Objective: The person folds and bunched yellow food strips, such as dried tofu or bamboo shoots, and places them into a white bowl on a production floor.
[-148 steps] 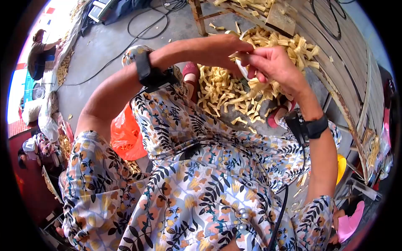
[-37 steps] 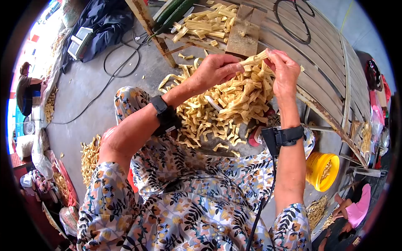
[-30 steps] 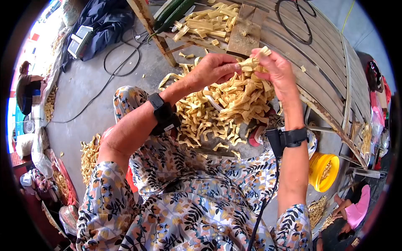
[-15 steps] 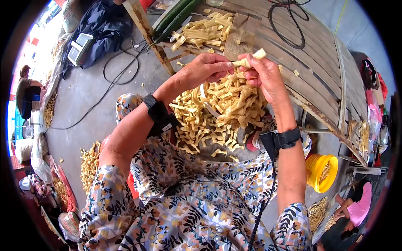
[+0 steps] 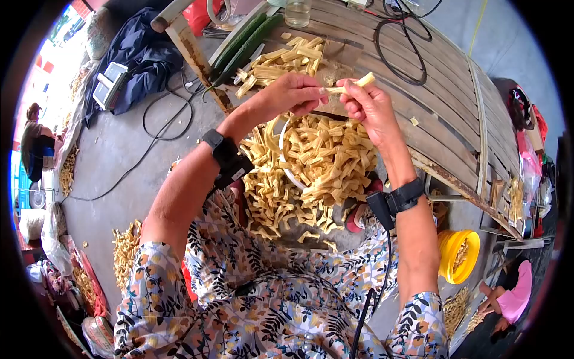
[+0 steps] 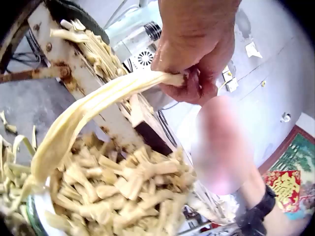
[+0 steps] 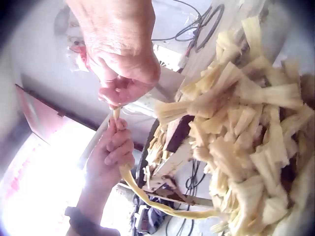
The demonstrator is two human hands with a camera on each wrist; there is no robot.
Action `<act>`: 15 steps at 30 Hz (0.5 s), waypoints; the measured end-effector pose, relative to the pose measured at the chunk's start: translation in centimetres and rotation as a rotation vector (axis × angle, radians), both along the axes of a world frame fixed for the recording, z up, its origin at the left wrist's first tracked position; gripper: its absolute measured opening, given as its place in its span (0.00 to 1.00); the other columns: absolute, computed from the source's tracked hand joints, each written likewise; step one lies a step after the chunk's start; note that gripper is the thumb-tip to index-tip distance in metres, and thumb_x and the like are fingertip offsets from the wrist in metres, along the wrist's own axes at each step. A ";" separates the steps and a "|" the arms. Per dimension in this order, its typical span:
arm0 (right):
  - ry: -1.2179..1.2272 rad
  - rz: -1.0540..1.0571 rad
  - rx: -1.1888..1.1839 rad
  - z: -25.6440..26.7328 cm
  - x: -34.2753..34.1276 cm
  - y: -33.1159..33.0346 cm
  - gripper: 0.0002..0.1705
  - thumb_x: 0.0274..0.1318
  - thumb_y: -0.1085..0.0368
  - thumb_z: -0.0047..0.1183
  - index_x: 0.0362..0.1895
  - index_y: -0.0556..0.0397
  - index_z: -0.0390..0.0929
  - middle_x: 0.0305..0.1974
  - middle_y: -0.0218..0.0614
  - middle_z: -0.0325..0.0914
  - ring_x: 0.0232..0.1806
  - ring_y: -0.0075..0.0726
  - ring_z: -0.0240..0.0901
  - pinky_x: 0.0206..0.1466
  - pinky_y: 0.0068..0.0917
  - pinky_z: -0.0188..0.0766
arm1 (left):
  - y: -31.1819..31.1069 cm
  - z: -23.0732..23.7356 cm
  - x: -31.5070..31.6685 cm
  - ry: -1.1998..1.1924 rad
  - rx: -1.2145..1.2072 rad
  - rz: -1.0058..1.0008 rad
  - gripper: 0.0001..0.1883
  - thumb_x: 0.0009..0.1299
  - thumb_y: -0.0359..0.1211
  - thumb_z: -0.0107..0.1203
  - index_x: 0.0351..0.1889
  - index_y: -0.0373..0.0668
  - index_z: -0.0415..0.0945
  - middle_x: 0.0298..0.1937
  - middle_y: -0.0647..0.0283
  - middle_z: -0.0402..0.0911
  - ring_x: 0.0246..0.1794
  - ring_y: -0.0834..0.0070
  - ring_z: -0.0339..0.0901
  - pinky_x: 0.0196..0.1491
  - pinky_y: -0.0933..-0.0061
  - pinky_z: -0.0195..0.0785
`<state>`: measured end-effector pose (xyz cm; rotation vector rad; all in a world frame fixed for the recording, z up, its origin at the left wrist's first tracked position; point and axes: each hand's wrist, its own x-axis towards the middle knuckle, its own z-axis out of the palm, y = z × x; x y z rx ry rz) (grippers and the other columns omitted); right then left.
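Observation:
My left hand [image 5: 293, 94] pinches a pale yellow flat strip [image 5: 336, 90], which stretches across to my right hand [image 5: 372, 107]. The right thumb and fingers grip it too, and a stubby end sticks out beyond them. In the left wrist view, a long tail of the strip [image 6: 74, 115] droops from the left hand toward the pile. The right wrist view also has this tail [image 7: 172, 211], below the left hand [image 7: 110, 152]. Under both hands lies a heap of knotted yellow strips [image 5: 335, 149], partly inside a white-rimmed container [image 5: 289, 175].
A slatted wooden table [image 5: 442, 102] beyond the hands bears cut strips [image 5: 293, 57], cucumbers [image 5: 242, 45], a glass jar [image 5: 297, 13] and a coiled black cable [image 5: 412, 72]. A yellow bucket [image 5: 460, 257] stands at right. Another cable [image 5: 158, 134] lies on the floor.
The strip, broad between the fingertips about a second ago, is now narrow and drawn tight, its end past the right thumb. The hands have moved slightly left; the view shows more tabletop.

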<state>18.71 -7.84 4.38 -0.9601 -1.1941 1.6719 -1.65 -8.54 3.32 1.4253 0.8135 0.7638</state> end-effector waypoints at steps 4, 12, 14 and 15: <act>-0.021 -0.016 0.038 0.1 0.5 1.1 0.14 0.55 0.59 0.51 0.37 0.58 0.76 0.23 0.30 0.73 0.17 0.13 0.62 0.19 0.10 0.60 | 0.9 0.2 -0.6 0.181 0.207 0.069 0.13 0.69 0.37 0.46 0.31 0.37 0.75 0.20 0.73 0.68 0.20 0.87 0.62 0.24 0.85 0.57; -0.012 -0.268 0.101 -1.0 1.5 5.5 0.13 0.56 0.63 0.50 0.40 0.61 0.75 0.25 0.31 0.71 0.20 0.15 0.60 0.22 0.12 0.61 | 5.7 -0.5 1.2 0.316 0.486 0.373 0.10 0.64 0.34 0.51 0.31 0.35 0.77 0.21 0.69 0.73 0.21 0.85 0.66 0.25 0.82 0.59; -0.003 -0.285 0.081 -1.3 1.1 6.0 0.13 0.56 0.63 0.50 0.40 0.61 0.74 0.25 0.31 0.71 0.20 0.15 0.60 0.22 0.12 0.61 | 7.0 -1.7 1.4 0.309 0.501 0.415 0.10 0.63 0.34 0.52 0.32 0.35 0.77 0.22 0.68 0.75 0.22 0.85 0.67 0.26 0.82 0.61; 0.001 -0.293 0.070 -1.5 1.0 6.3 0.13 0.56 0.63 0.50 0.40 0.61 0.74 0.26 0.31 0.71 0.20 0.15 0.61 0.22 0.12 0.62 | 7.3 -1.9 1.5 0.311 0.492 0.429 0.10 0.63 0.34 0.52 0.32 0.35 0.77 0.23 0.68 0.76 0.23 0.85 0.68 0.26 0.82 0.61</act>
